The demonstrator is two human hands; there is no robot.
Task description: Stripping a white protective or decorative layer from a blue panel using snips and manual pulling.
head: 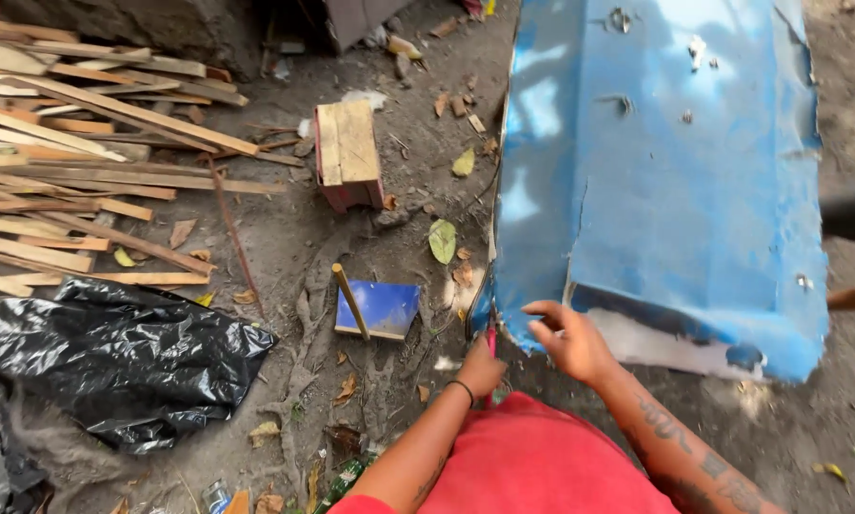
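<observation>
Blue-painted sheet panel [666,181] lies flat on the bare dirt ground [294,238], its paint scuffed and its near edge torn back to a pale layer. At the panel's near left corner the left hand [482,368] is closed around a thin red-handled tool [491,341], whose tip meets the edge; what kind of tool it is cannot be told. Beside it the right hand [568,339] rests on the panel with fingers loosely curled, holding nothing, pressing the sheet down. To work this edge well, I judge the right hand should stay close to the tool so the thin sheet cannot flex or lift, with fingers clear of the ragged rim.

Left of the hands, a small blue board [380,309] with a stick [350,301] across it lies in the dirt, a wooden block [348,154] beyond it. Farther left are stacked wood strips [75,162] and a crumpled black plastic sheet [113,357]. Dry leaves and scraps litter the ground.
</observation>
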